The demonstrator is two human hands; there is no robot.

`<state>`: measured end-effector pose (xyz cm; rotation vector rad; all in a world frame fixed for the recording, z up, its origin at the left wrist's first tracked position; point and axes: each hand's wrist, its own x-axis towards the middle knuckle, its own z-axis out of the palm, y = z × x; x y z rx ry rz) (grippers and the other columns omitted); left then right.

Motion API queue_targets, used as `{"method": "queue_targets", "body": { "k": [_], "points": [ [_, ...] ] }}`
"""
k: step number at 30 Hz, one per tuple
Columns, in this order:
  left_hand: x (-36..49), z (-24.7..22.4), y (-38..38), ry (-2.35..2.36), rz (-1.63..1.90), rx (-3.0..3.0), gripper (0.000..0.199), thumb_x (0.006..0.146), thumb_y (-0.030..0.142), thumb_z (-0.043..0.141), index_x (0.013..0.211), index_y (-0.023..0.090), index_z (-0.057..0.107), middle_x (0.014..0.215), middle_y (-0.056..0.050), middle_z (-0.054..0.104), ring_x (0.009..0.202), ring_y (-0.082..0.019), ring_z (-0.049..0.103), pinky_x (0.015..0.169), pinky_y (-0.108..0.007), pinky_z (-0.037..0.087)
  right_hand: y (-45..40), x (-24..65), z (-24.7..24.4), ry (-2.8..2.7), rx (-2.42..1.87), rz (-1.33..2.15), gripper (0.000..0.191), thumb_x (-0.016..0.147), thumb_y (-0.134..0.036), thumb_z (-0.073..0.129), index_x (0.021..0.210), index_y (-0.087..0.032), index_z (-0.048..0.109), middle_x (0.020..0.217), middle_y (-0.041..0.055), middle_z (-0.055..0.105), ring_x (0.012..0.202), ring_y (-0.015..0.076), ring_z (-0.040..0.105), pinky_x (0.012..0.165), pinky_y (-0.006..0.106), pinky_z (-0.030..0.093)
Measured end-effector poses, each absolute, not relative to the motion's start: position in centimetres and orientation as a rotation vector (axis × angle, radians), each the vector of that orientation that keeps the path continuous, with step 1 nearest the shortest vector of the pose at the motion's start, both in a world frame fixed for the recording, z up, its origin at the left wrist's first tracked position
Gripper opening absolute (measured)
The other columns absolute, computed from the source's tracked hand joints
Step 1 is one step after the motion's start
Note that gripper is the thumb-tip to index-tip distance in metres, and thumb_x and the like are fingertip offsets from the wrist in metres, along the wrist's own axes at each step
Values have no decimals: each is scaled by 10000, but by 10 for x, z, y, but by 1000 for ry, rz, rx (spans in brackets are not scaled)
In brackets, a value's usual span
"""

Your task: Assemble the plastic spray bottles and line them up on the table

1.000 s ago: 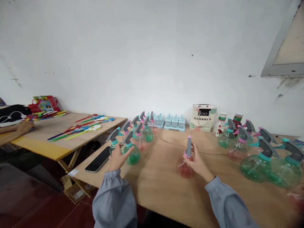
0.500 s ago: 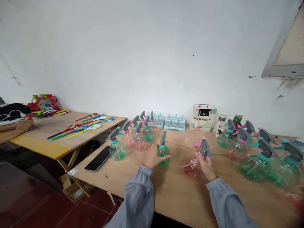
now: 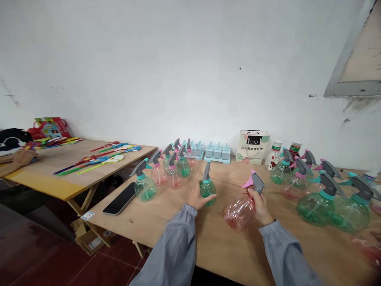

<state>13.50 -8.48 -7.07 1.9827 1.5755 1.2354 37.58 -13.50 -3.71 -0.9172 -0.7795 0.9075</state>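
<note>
My left hand (image 3: 197, 197) is wrapped round the body of a green spray bottle (image 3: 209, 189), which stands upright on the table with its grey head and turquoise collar up. The thumb lies across its front, and the other fingers are hidden behind it. In my right hand (image 3: 260, 205) is a pink spray bottle (image 3: 240, 211), held at the neck just below its grey and pink head (image 3: 253, 182). It leans, its body pointing down and left. I cannot tell whether its base touches the table.
Several spray bottles stand left (image 3: 145, 186) and right (image 3: 316, 206). A black phone (image 3: 120, 199) lies near the left edge. Ice-pop moulds (image 3: 217, 153), a paper bag (image 3: 253, 147) and two capped bottles (image 3: 274, 156) line the wall. Another person's hand (image 3: 24, 157) rests at the left table (image 3: 71, 182).
My right hand has tilted the pink spray bottle further, and its body has come nearer to me. My left hand and the green bottle have shifted slightly right.
</note>
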Motion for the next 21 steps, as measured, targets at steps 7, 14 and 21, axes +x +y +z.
{"method": "queue_targets", "body": {
  "k": [7,14,21],
  "points": [
    [134,-70,-86,1555,1209,1999,898,634,561,827,1344,161,449,1248,-171,646,1264,-385,576,1077,-550,420,-136,374,-33,-790,-858,948,283,520,-405,810,677,-228,654,769,17,727,738,189,676,625,283,543],
    [134,-65,-89,1598,1161,1995,922,646,551,822,1376,144,432,1283,-190,628,1312,-394,537,1094,-550,408,-134,376,-38,-726,-861,911,266,517,-404,814,661,-245,658,645,-25,679,597,154,623,550,263,522],
    [133,-63,-92,1626,1156,2030,901,612,539,844,1338,164,464,1263,-176,643,1277,-393,562,1080,-565,406,-137,373,-35,-800,-873,959,287,550,-415,814,765,-253,716,858,22,756,780,192,669,651,286,545]
  ]
}}
